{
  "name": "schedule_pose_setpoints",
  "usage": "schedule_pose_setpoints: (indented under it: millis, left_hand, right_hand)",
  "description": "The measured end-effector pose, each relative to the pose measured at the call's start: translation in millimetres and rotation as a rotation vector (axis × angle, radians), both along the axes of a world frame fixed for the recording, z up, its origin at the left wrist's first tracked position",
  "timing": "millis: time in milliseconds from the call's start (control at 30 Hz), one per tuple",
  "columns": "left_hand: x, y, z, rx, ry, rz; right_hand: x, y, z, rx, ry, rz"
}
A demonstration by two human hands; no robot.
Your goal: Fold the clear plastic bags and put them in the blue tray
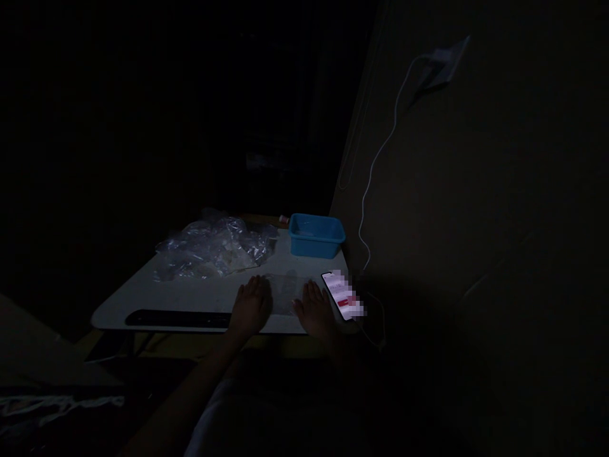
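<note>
A clear plastic bag or sheet point(284, 293) lies flat on the white table point(185, 293), between my two hands. My left hand point(251, 306) rests at its left edge, fingers stretched forward. On the opposite edge lies my right hand point(314, 310), palm down with the thumb pointing inward. Neither hand appears to grip anything. Just right of my right hand is a phone point(341, 296) with its screen lit. Dim light hides the finer details of the plastic.
A heap of crumpled clear plastic point(219, 244) covers the table's back left. At the back right stands a blue basin point(316, 244), beside a small bottle-like item point(283, 219). A white cable point(394, 124) hangs from a wall socket point(445, 63). A dark slot point(176, 318) runs along the front edge.
</note>
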State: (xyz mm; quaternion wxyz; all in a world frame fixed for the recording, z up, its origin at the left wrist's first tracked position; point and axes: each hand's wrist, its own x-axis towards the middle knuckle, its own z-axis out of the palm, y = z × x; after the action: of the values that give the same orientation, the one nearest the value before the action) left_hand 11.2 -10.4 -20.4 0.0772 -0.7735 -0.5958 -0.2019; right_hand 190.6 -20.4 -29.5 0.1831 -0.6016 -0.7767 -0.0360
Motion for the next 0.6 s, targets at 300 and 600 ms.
schedule_pose_setpoints:
  millis: [300,600]
  left_hand:
    - [52.0,19.0,-9.1,-0.121,-0.119,-0.419]
    - [28.7,14.8,-10.0,-0.116,0.125,-0.264]
  right_hand:
    - [-0.7,-0.5,4.6,-0.083,-0.086,-0.020]
    - [-0.3,1.4,1.0,-0.068,-0.065,-0.027]
